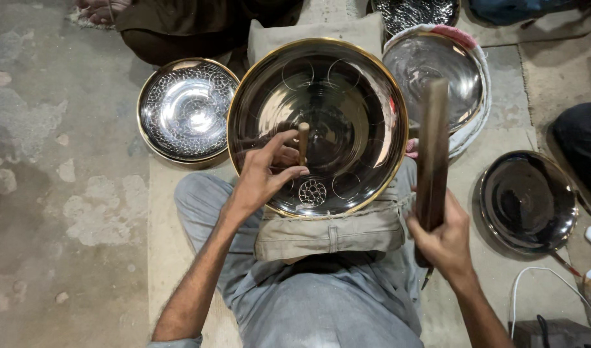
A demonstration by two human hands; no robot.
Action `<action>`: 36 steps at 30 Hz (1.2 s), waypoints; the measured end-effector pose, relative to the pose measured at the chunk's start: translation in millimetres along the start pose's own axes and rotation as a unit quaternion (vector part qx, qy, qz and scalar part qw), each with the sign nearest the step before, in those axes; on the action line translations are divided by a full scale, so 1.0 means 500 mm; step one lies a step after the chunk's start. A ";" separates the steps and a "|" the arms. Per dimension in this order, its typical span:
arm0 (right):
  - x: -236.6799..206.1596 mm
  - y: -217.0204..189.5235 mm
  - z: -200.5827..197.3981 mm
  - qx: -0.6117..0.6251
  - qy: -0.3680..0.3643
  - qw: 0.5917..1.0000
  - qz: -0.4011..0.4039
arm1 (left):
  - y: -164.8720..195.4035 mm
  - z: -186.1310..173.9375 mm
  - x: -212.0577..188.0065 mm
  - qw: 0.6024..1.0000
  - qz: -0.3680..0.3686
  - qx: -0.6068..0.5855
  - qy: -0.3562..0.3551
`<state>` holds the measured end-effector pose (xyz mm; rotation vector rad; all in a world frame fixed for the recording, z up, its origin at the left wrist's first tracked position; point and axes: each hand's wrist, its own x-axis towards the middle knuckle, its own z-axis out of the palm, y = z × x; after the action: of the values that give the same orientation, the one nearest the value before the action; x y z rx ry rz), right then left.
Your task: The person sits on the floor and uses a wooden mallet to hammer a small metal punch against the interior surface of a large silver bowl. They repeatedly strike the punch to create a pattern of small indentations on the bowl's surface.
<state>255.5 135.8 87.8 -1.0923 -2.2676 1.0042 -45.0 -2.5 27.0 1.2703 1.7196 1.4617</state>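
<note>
While left hand point(263, 180) pinches a punch point(303, 140) inside the bowl's point(366, 96) rim, right hand point(445, 240) grips a stick point(432, 154).

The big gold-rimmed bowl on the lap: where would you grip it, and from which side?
Grip the big bowl by its gold rim at the far edge, coming from above. The left hand and its punch occupy the near inside; the right hand raises a wooden bat alongside.

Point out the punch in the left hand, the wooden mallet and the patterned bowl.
punch point(303, 140), head view, wooden shaft above the fingers.
wooden mallet point(432, 151), head view, mid-length of the bar.
patterned bowl point(187, 109), head view, its dimpled inside.
</note>
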 end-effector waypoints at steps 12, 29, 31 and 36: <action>0.120 0.021 0.051 -0.033 0.007 0.999 -0.006 | -0.019 0.003 0.008 0.996 -0.018 -0.085 -0.003; 0.013 0.053 -0.008 -0.112 0.054 0.987 -0.099 | -0.004 0.028 0.060 0.978 0.128 0.039 -0.158; -0.016 0.066 -0.009 -0.152 0.066 0.977 -0.135 | 0.007 0.021 0.068 0.973 0.138 0.054 -0.179; -0.056 0.089 0.003 -0.146 0.065 0.978 -0.133 | 0.029 0.023 0.080 0.959 0.097 0.104 -0.245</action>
<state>293.1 131.6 51.4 -0.9000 -2.4209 0.4911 -46.6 38.2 44.5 1.7804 1.4661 0.9616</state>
